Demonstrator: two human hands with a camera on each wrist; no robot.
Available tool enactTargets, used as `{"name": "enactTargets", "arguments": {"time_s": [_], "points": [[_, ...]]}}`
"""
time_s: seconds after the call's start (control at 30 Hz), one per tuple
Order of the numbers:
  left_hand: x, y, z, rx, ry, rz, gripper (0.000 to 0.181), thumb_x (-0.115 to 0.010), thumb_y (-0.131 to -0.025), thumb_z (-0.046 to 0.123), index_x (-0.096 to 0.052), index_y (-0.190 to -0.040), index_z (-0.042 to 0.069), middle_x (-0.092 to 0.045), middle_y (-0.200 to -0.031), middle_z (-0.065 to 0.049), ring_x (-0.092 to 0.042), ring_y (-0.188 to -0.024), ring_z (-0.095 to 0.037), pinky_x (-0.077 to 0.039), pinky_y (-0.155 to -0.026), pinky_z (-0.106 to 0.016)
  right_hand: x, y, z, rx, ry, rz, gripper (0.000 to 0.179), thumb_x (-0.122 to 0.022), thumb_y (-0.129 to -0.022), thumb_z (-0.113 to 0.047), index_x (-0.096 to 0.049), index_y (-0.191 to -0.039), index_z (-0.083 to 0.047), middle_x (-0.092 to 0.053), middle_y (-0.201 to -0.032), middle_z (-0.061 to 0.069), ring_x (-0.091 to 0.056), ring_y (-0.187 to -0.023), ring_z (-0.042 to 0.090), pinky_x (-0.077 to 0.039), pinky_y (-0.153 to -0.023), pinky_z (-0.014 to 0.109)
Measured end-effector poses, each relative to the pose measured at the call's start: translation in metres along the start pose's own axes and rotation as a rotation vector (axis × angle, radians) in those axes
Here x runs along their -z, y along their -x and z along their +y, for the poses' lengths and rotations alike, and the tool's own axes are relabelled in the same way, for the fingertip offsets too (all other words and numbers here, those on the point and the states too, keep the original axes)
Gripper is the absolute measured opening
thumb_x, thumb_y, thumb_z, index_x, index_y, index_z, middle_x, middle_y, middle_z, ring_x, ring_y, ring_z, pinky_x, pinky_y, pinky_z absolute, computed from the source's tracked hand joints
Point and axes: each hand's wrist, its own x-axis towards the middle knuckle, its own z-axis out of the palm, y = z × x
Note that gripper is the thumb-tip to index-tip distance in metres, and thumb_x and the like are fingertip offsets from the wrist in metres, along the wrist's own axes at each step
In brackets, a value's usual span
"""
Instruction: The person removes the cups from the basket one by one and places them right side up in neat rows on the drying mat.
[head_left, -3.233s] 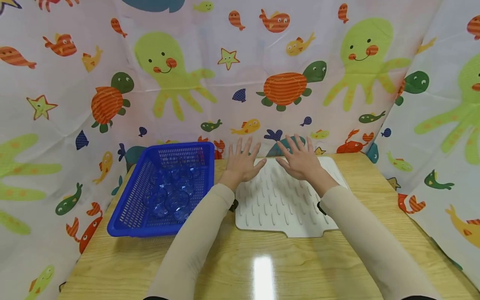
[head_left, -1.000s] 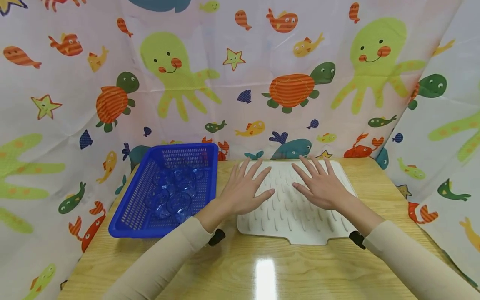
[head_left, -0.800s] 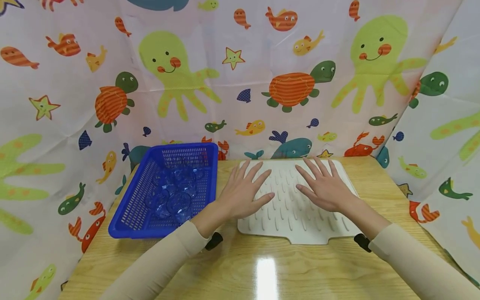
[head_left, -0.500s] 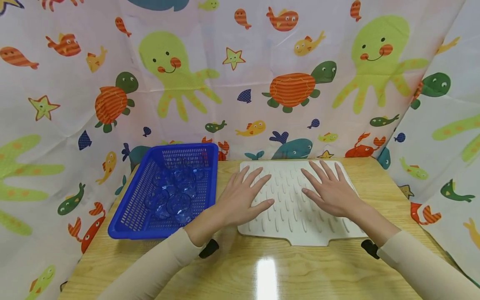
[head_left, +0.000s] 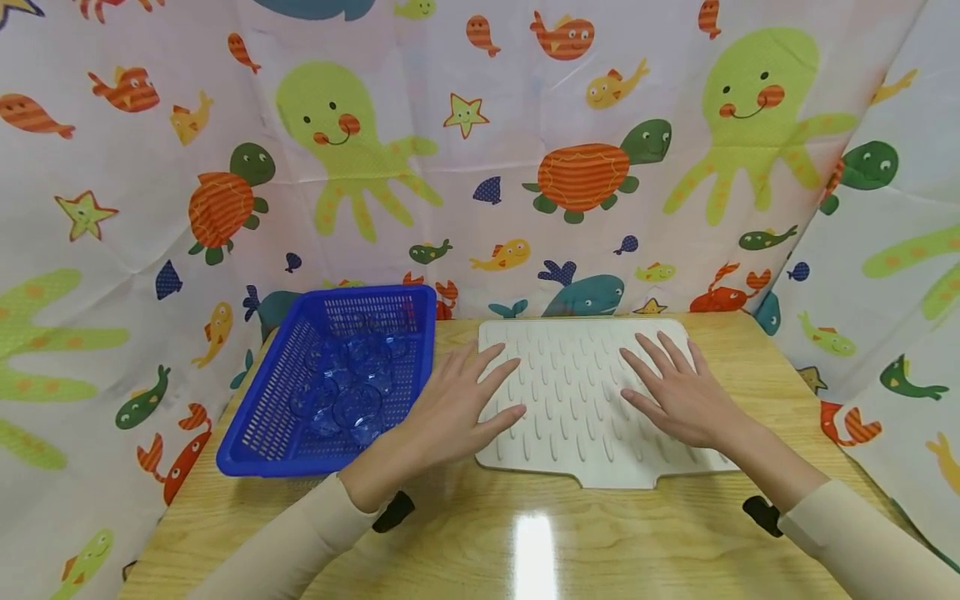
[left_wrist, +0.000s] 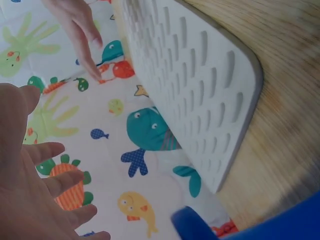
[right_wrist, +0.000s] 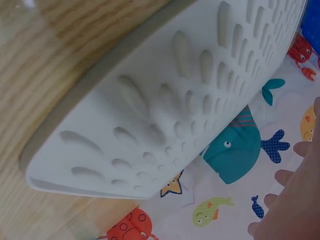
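In the head view a white ridged drying mat (head_left: 570,400) lies on the wooden table. My left hand (head_left: 453,408), fingers spread, hovers between the mat's left edge and a blue plastic basket (head_left: 258,458). Over the mat's right part hangs my right hand (head_left: 686,396), its fingers also spread. Neither hand holds anything. Several clear, glass-like round pieces (head_left: 356,406) lie in the basket; their exact kind is hard to tell through the blue. The left wrist view shows the left hand (left_wrist: 40,175) above the mat's level, and the right wrist view shows the right hand's fingers (right_wrist: 295,195) apart from the mat.
A curtain (head_left: 480,192) printed with sea animals encloses the table at the back and both sides. The wooden tabletop (head_left: 600,542) runs in front of the mat and basket, with a bright light reflection on it.
Both hands have drawn back and spread apart, the left moving toward the basket and the right toward the mat's right side. Mat and basket have stayed in place.
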Motion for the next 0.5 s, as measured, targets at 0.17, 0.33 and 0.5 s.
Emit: {"name": "enactTargets", "arguments": {"time_s": [0.17,0.33,0.5], "points": [[0.001,0.009,-0.006,0.022,0.018,0.006,0.065,-0.044,-0.104,0.061,-0.044,-0.157,0.024,-0.034,-0.164,-0.006,-0.02,-0.154,-0.038,-0.019,-0.121,-0.062,-0.002,0.01,0.006,-0.01,-0.009,-0.005,0.069,-0.051,-0.104,-0.051,-0.038,-0.159,-0.012,-0.025,-0.165,0.022,-0.015,-0.151,0.05,0.001,-0.117,0.073],[0.006,0.016,-0.012,0.035,0.035,0.027,0.062,-0.047,-0.104,0.058,-0.048,-0.154,0.02,-0.038,-0.162,-0.007,-0.026,-0.152,-0.037,-0.023,-0.12,-0.062,-0.002,0.017,0.013,-0.016,-0.003,0.008,0.067,-0.055,-0.103,-0.048,-0.041,-0.156,-0.009,-0.027,-0.164,0.024,-0.016,-0.15,0.051,-0.003,-0.117,0.074],[0.009,0.028,-0.02,0.066,0.043,0.046,0.06,-0.051,-0.103,0.055,-0.051,-0.151,0.019,-0.044,-0.158,-0.008,-0.035,-0.148,-0.035,-0.03,-0.117,-0.061,-0.006,0.026,0.019,-0.021,0.0,-0.012,0.068,-0.056,-0.103,-0.048,-0.041,-0.156,-0.008,-0.028,-0.163,0.025,-0.018,-0.149,0.052,-0.003,-0.117,0.074]]}}
